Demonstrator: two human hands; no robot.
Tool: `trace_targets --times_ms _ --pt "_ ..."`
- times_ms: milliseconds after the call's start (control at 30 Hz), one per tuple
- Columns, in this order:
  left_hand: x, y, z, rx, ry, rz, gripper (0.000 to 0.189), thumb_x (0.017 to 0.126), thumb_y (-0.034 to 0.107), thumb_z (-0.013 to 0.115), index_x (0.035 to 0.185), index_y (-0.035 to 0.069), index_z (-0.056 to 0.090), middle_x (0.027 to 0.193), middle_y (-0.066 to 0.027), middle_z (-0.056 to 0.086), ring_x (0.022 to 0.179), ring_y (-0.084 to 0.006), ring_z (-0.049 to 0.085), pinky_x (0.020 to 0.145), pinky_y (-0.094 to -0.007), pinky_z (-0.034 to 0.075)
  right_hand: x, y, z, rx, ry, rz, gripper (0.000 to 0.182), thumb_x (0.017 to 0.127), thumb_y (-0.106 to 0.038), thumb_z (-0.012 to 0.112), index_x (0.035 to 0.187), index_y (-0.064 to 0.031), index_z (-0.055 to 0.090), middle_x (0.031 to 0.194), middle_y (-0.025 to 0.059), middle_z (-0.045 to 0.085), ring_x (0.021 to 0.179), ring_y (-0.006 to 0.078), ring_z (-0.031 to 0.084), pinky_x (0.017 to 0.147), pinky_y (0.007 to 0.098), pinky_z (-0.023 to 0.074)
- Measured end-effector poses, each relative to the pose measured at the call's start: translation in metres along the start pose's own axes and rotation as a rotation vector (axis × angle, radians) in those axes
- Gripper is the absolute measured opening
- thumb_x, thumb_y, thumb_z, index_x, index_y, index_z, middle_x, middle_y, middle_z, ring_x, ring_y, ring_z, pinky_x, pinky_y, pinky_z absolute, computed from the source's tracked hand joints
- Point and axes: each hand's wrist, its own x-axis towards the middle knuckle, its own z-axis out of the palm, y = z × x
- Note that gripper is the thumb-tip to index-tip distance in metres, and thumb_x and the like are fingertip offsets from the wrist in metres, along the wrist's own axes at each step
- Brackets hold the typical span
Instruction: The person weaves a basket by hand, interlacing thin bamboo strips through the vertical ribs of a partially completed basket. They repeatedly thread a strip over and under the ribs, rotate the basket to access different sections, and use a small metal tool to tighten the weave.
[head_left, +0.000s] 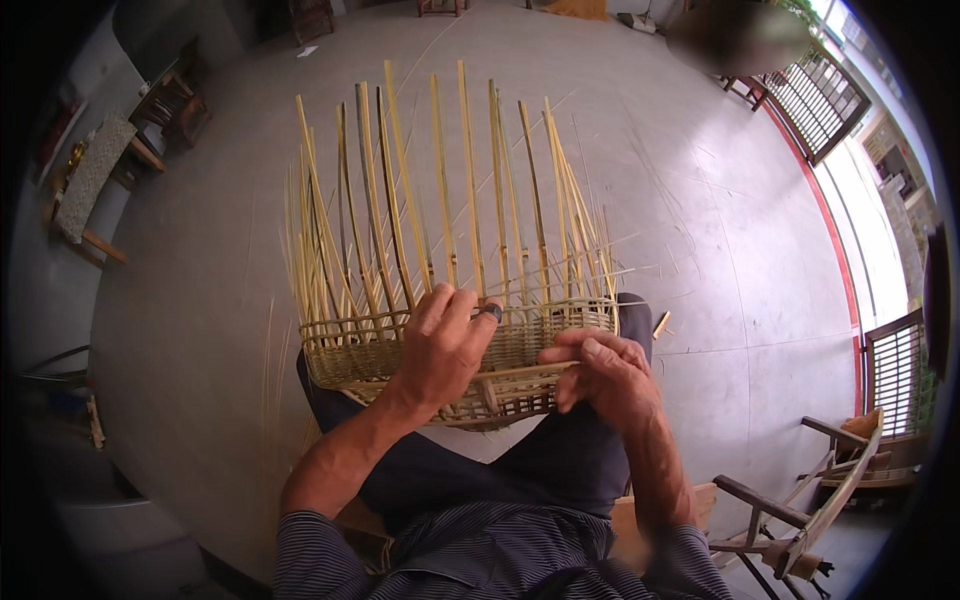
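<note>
A partly woven bamboo basket (352, 363) lies across my knees, with long upright bamboo stakes (391, 202) standing from its far side. My left hand (450, 337) is on the woven wall near the middle, its fingers bent at the stakes; a dark ring or band sits on one finger. What its fingertips grip is hidden. My right hand (600, 367) is at the basket's right end, thumb and fingers close together by the end of a flat bamboo strip (525, 371) that crosses the near side. Thin loose weaving strands (600, 274) stick out to the right.
Bamboo slivers (660, 180) and a small wooden piece (661, 325) lie on the concrete floor. A wooden chair (802, 517) stands at the lower right, a stone-topped table (94, 176) at the left, and barred gates (817, 101) by the doorway at the right.
</note>
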Motion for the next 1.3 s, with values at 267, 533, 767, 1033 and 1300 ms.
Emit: trace_targets --times_ms 267,533,767,1033,1300 --pt "0.006 0.005 0.003 -0.111 0.038 -0.158 0.021 0.079 0.001 0.080 0.090 -0.002 0.062 0.091 -0.0126 0.057 0.084 -0.0296 0.056 0.072 -0.0430 0.049 0.003 0.020 0.003 0.170 0.006 -0.026 0.055 0.109 -0.033 0.050 0.144 0.0086 0.043 0.123 0.0254 0.067 0.087 0.0305 0.073 0.077 0.0422 0.0624" --pt "0.007 0.017 0.005 -0.084 0.095 -0.217 0.023 0.079 0.005 0.081 0.092 -0.002 0.063 0.102 -0.0148 0.061 0.097 -0.0293 0.058 0.084 -0.0460 0.049 0.065 -0.040 -0.009 -0.055 -0.110 -0.435 0.043 0.110 -0.019 0.045 0.146 0.0056 0.046 0.111 0.0222 0.070 0.093 0.0304 0.074 0.086 0.0442 0.0628" --pt "0.016 0.013 0.016 -0.024 0.271 -0.327 0.006 0.088 -0.001 0.063 0.088 0.000 0.057 0.080 -0.0115 0.055 0.076 -0.0264 0.054 0.063 -0.0416 0.048 0.189 -0.120 0.079 -1.024 -0.129 -0.161 0.051 0.099 -0.015 0.056 0.147 0.0024 0.052 0.092 0.0134 0.070 0.070 0.0184 0.074 0.066 0.0301 0.0635" --pt "0.024 0.007 0.029 -0.047 0.212 -0.340 0.016 0.082 -0.002 0.066 0.097 0.000 0.072 0.081 -0.0117 0.061 0.077 -0.0258 0.058 0.063 -0.0413 0.051 0.229 -0.067 0.067 -1.334 0.243 -0.568 0.050 0.093 0.002 0.054 0.143 -0.0017 0.058 0.101 0.0209 0.071 0.075 0.0203 0.071 0.067 0.0352 0.0581" --pt "0.017 0.011 0.025 -0.114 0.165 -0.383 0.013 0.079 0.011 0.077 0.088 0.004 0.069 0.093 -0.0089 0.054 0.090 -0.0260 0.052 0.078 -0.0426 0.045 0.077 -0.048 0.000 -0.598 0.707 -0.814 0.047 0.105 -0.025 0.056 0.136 0.0099 0.056 0.106 0.0203 0.070 0.074 0.0176 0.068 0.069 0.0330 0.0615"
